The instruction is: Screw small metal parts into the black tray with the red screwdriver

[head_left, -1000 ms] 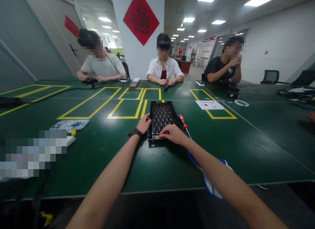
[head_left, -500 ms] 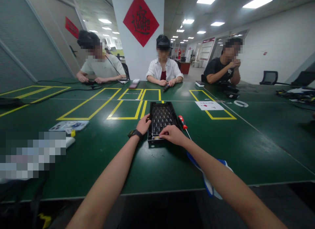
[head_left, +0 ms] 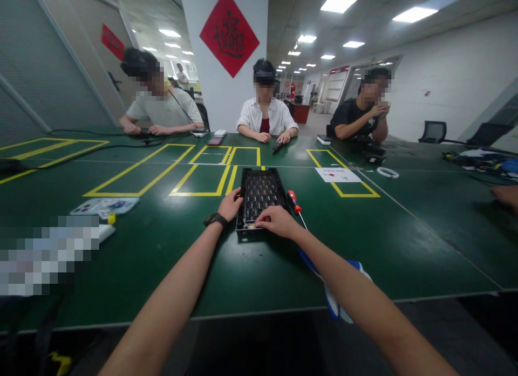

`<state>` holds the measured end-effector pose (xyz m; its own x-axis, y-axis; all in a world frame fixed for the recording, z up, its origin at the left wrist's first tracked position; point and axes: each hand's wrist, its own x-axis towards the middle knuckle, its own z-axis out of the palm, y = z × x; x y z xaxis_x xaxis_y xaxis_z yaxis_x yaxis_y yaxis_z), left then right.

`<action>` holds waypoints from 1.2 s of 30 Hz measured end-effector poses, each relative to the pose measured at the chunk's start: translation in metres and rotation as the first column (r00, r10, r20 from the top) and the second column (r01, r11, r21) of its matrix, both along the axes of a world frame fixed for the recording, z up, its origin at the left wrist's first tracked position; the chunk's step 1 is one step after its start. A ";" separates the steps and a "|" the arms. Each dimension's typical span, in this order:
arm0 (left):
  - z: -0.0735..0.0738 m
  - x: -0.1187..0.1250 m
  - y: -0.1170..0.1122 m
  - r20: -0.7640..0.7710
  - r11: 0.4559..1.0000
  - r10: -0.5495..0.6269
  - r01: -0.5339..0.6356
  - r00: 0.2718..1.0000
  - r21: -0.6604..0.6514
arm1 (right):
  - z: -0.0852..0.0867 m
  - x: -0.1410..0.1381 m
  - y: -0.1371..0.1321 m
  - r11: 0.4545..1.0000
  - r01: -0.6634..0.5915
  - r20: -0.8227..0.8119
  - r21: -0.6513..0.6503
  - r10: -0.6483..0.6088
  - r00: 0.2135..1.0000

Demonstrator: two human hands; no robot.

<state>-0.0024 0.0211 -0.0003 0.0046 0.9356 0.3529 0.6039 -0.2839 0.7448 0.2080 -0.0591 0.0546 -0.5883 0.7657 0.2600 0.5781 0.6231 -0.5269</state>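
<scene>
on the green table (head_left: 133,246) lies a black tray (head_left: 246,231), the left hand (head_left: 230,205) against its left side, finger grip unclear from here. at its near end, the right hand (head_left: 278,222) has fingers pinched together. a screwdriver (head_left: 294,200) lies just beside the tray; whether the fingers hold the tan piece (head_left: 251,226), i can't tell.

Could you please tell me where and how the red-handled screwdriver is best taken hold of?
Probably by its red handle, with fingers closing across it from above and the right. It is thicker than the thin shaft, which slants back toward the right forearm. The black tray sits close on the left, leaving more room opposite.
</scene>
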 end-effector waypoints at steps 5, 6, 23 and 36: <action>0.003 0.001 -0.005 -0.026 1.000 0.006 -0.006 1.000 0.001 | -0.003 -0.001 0.001 1.000 0.007 -0.014 0.010 -0.007 1.000; 0.004 0.001 -0.006 -0.029 1.000 0.005 -0.005 1.000 -0.003 | -0.004 -0.001 0.002 1.000 0.011 -0.015 0.004 -0.011 1.000; -0.001 -0.001 -0.004 -0.028 1.000 0.001 -0.001 1.000 0.000 | 0.002 -0.001 0.001 0.999 -0.035 -0.037 -0.010 0.034 0.999; -0.001 -0.001 -0.025 -0.025 0.999 -0.031 0.031 0.999 -0.007 | -0.001 0.077 0.037 0.653 0.721 0.124 -0.233 -0.715 0.688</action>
